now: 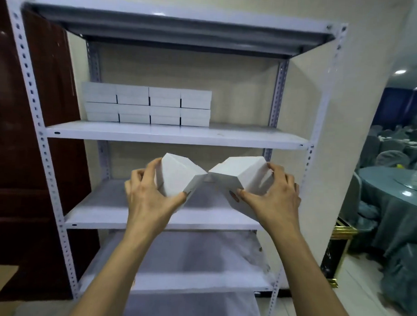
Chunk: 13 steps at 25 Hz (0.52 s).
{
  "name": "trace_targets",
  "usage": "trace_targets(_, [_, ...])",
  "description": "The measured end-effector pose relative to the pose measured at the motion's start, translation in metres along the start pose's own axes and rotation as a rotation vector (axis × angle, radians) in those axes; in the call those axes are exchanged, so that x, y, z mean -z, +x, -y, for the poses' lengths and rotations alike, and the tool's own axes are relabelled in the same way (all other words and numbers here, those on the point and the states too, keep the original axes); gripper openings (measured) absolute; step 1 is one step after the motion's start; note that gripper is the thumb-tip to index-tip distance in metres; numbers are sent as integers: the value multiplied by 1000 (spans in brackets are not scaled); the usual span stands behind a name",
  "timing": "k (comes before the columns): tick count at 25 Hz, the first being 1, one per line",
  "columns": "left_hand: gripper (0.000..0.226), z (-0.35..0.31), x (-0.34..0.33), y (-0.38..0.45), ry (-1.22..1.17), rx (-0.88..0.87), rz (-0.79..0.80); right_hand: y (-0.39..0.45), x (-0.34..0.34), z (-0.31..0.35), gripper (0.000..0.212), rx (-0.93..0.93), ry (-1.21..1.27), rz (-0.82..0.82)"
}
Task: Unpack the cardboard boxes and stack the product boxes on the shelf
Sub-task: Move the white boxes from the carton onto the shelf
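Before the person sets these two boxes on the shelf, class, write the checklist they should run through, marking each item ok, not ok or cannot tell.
1. Left hand grips its white box firmly: ok, fingers and thumb curl round it.
2. Right hand grips the other white box: ok.
3. Boxes level for stacking: not ok, both are tilted, near corners meeting.
4. Free space beside the stacked boxes on the upper shelf board: ok, the right part is bare.
5. Existing stack tidy: ok, two even layers.
6. Whether the held boxes match the stacked ones in size: cannot tell.
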<state>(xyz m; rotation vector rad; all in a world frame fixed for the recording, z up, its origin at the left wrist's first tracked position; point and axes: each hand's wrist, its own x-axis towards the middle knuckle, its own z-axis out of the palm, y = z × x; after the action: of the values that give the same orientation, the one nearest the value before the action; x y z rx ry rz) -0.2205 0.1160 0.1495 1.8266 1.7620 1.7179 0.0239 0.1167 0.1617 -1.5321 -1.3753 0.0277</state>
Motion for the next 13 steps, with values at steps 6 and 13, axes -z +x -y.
trace_targets(6, [89,-46,-9,38,-53,-113,-81,47,25,15,92,61,68,-162])
trace_targets(13, [89,-73,-33,88,-101,-188,-166,96,18,29,93,93,105,-285])
